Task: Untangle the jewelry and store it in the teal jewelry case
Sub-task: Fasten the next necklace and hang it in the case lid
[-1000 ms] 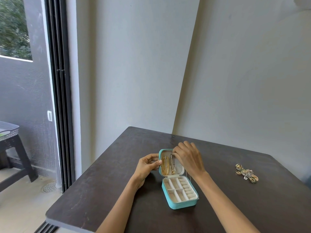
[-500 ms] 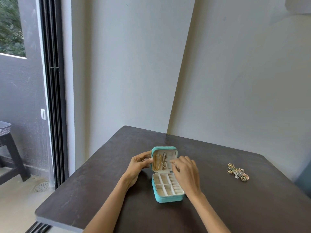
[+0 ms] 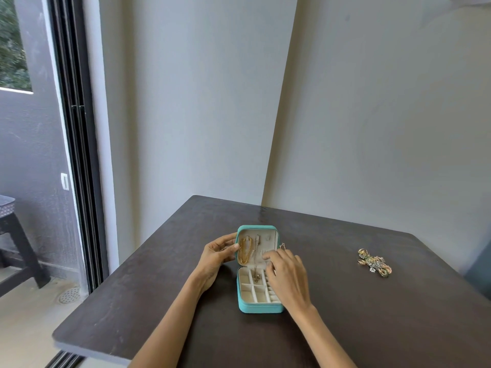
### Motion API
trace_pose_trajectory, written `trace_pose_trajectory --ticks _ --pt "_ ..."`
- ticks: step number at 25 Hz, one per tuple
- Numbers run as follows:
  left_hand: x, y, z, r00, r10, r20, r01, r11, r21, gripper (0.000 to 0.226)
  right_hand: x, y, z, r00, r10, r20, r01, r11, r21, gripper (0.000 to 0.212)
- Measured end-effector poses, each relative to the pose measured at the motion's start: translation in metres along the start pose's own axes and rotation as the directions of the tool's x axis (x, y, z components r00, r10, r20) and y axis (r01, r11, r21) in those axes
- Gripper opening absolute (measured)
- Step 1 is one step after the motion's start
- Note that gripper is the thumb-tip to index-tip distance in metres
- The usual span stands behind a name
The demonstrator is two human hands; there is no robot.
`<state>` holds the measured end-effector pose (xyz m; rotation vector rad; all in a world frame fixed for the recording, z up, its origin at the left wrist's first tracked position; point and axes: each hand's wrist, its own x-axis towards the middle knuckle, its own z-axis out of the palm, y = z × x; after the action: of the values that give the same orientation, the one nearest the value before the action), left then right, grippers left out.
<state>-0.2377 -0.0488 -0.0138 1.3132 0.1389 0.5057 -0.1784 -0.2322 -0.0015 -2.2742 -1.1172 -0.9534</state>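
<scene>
A dark table [image 3: 372,328] filled the lower view; at its centre the teal jewelry case [image 3: 259,309] lay open, lid upright at twelve o'clock. The left hand [image 3: 216,257] gripped the lid's nine o'clock edge, thumb curled over the rim; the right hand [image 3: 288,272] hovered at the case's three o'clock side, fingertips apparently pinching a thin silver chain [image 3: 282,245], though too fine to be sure; a gold chain [image 3: 245,251] hung inside the lid; tangled jewelry [image 3: 374,262] lay well apart at three o'clock.
</scene>
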Motion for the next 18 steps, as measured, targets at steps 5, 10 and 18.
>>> trace_pose_trajectory --ticks 5,10,18 --pt "-0.001 -0.001 0.0 1.0 -0.007 -0.02 0.007 1.0 0.005 0.025 -0.001 0.0 0.0 0.996 0.025 0.089 -0.025 1.0 -0.002 0.013" --pt "-0.001 -0.002 0.0 1.0 -0.005 -0.012 0.005 1.0 0.002 0.025 0.015 -0.007 0.002 0.95 0.224 0.216 -0.244 0.967 0.073 0.024" --pt "-0.001 -0.002 -0.001 1.0 -0.005 -0.01 0.005 1.0 -0.009 0.025 0.024 -0.019 0.005 0.905 0.351 0.242 -0.372 0.927 0.046 0.013"
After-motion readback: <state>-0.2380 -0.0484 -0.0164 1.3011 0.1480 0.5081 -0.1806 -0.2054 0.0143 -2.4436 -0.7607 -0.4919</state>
